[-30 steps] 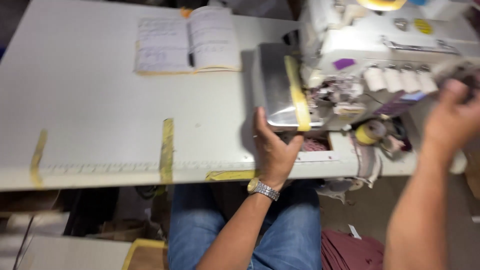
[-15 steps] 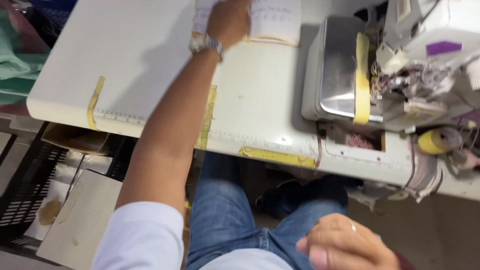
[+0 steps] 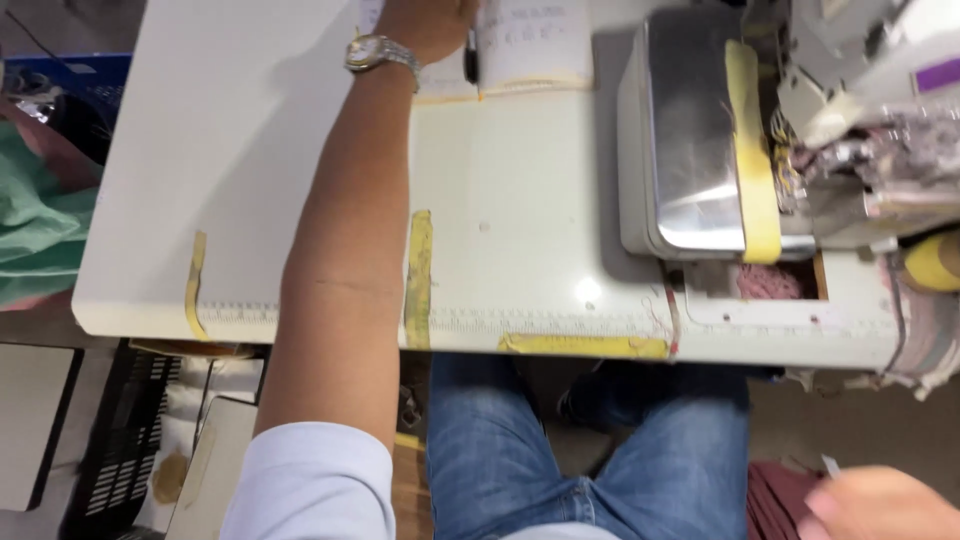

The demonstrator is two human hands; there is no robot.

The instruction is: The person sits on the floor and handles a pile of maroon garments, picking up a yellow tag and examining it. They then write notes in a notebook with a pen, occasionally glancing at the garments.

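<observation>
My left hand (image 3: 428,22) reaches across the white table (image 3: 240,160) and lies on the left page of an open notebook (image 3: 535,45) at the far edge. Its fingers are cut off by the top of the view. A black pen (image 3: 470,66) lies in the notebook's fold just right of the hand. A metal wristwatch (image 3: 380,52) is on that wrist. My right hand (image 3: 880,505) is low at the bottom right, blurred, next to dark red fabric (image 3: 780,500) below the table. Whether it holds anything is unclear.
A sewing machine (image 3: 860,130) stands at the right with a shiny metal cover (image 3: 690,150) and a yellow tape strip (image 3: 755,150). Yellow tape marks (image 3: 420,280) run along the table's front edge. Green cloth (image 3: 40,230) lies at the left. A black crate (image 3: 120,450) sits on the floor.
My left hand left the machine's front and reached up to the notebook, where it now rests. My right hand dropped from the machine to below the table.
</observation>
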